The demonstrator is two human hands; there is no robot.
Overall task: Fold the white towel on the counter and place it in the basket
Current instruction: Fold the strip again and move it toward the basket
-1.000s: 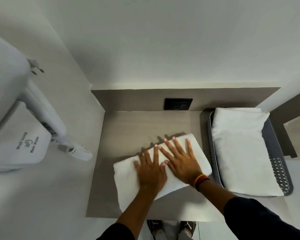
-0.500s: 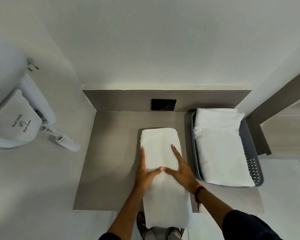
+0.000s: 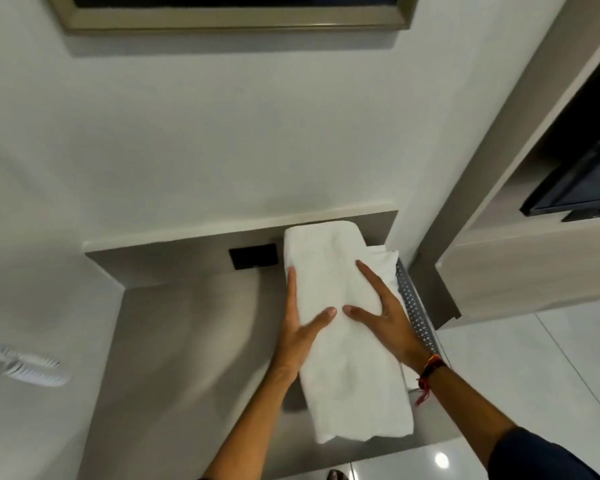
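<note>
A long folded white terry towel is held between both hands above the right part of the grey stone-look bench, its far end reaching up in front of the low back ledge and its near end hanging past the bench's front edge. The left hand grips the towel's left edge, thumb on top and fingers stretched along the side. The right hand clamps the right edge the same way (a red and orange thread band sits on that wrist), thumb nearly touching the left thumb. Just right of the towel, the grey perforated plastic basket shows only its rim wall, with another white folded towel peeking out at the far end. A black wall socket sits left of the held towel.
</note>
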